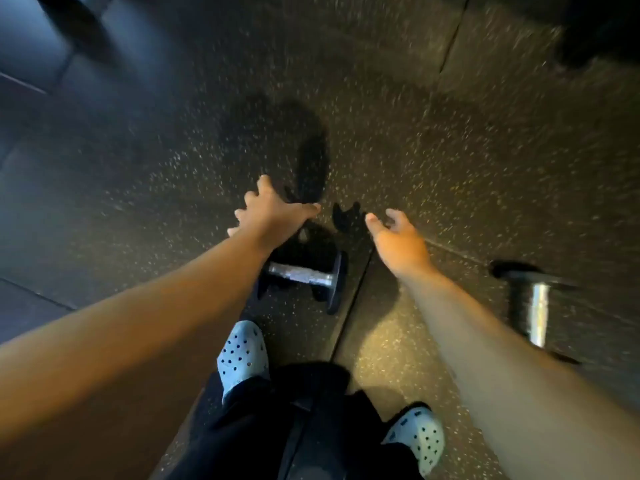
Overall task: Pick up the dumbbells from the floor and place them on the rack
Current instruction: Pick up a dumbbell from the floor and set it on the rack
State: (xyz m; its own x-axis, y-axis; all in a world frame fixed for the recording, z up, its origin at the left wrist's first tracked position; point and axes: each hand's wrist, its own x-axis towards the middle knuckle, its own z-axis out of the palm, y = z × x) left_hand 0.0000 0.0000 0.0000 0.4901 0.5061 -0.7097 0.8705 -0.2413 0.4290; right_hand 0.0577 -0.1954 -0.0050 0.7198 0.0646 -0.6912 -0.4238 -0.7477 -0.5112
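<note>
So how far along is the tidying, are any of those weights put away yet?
Nothing looks put away: no rack is in view. One dumbbell lies on the floor under the left arm, and another dumbbell lies farther right, blurred. In hand: nothing. The left hand and right hand are both open and empty, reaching down. Left to do: grab both and carry them to the rack.

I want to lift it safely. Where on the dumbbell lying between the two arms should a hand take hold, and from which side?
Probably grip the dumbbell by its bare metal handle, midway between the two dark heads, coming down from above. It lies flat on the speckled floor with the handle exposed; the left hand, open, is nearest.
</note>
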